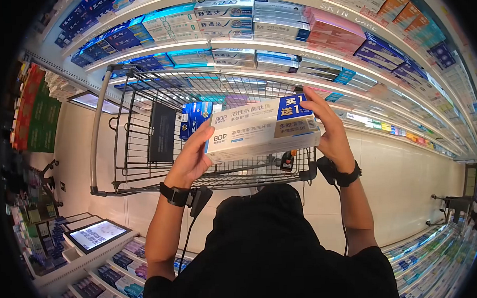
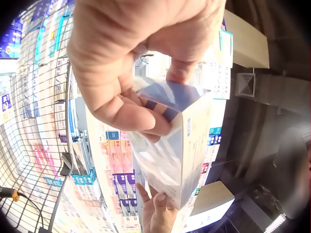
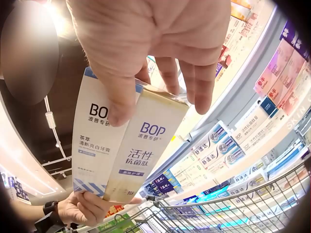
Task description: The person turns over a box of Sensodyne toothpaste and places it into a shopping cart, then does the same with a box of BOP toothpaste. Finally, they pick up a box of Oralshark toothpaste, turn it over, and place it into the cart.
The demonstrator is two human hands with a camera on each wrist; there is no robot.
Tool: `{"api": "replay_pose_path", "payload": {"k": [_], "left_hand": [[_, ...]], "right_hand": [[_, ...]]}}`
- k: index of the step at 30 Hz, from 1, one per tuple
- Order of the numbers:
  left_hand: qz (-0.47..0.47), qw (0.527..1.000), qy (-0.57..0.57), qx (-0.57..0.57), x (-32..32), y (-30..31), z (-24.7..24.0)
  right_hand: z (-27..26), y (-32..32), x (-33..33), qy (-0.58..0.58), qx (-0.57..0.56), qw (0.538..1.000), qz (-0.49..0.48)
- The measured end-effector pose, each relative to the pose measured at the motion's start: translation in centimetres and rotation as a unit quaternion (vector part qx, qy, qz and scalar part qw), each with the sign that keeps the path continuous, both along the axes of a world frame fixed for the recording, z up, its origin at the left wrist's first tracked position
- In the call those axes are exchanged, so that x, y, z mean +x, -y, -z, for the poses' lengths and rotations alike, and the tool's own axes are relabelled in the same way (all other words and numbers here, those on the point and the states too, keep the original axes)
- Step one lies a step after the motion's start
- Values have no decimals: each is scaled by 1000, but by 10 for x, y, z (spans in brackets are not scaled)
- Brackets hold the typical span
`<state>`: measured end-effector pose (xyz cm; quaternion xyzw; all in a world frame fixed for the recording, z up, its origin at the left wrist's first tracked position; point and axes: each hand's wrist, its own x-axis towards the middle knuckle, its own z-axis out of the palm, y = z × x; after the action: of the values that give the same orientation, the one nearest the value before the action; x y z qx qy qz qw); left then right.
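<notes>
Both hands hold a white and pale gold BOP toothpaste pack with a blue corner label, above the cart. My left hand grips its left end, fingers curled round the edge in the left wrist view. At the other end my right hand pinches the pack, its thumb on the printed face in the right wrist view. Clear film shows around the pack's end. The head view has the pack tilted slightly, right end higher.
Below the pack stands a wire shopping cart with a blue box inside and a black and orange object near its rim. Shelves of boxed toothpaste curve along the far side. A lit screen stands at lower left.
</notes>
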<state>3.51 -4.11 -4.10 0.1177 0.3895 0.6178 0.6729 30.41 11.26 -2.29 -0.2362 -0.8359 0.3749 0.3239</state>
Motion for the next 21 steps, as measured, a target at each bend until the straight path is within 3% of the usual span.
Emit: {"api": "replay_pose_path", "payload": {"k": [4, 7, 10, 15, 19, 21], "left_hand": [[22, 998, 25, 57, -2, 17, 8], [22, 1000, -20, 7, 3, 27, 5], [45, 998, 7, 47, 4, 41, 8], [31, 996, -46, 71, 10, 66, -2], [49, 988, -92, 113, 7, 82, 3], [44, 990, -95, 99, 10, 86, 1]], "right_hand": [[5, 18, 6, -7, -22, 1000, 15], [3, 33, 10, -24, -35, 999, 30], [0, 49, 13, -42, -72, 995, 51], [-13, 85, 17, -30, -155, 984, 85], [-4, 104, 20, -105, -206, 969, 84], [-7, 113, 23, -76, -212, 968, 109]]}}
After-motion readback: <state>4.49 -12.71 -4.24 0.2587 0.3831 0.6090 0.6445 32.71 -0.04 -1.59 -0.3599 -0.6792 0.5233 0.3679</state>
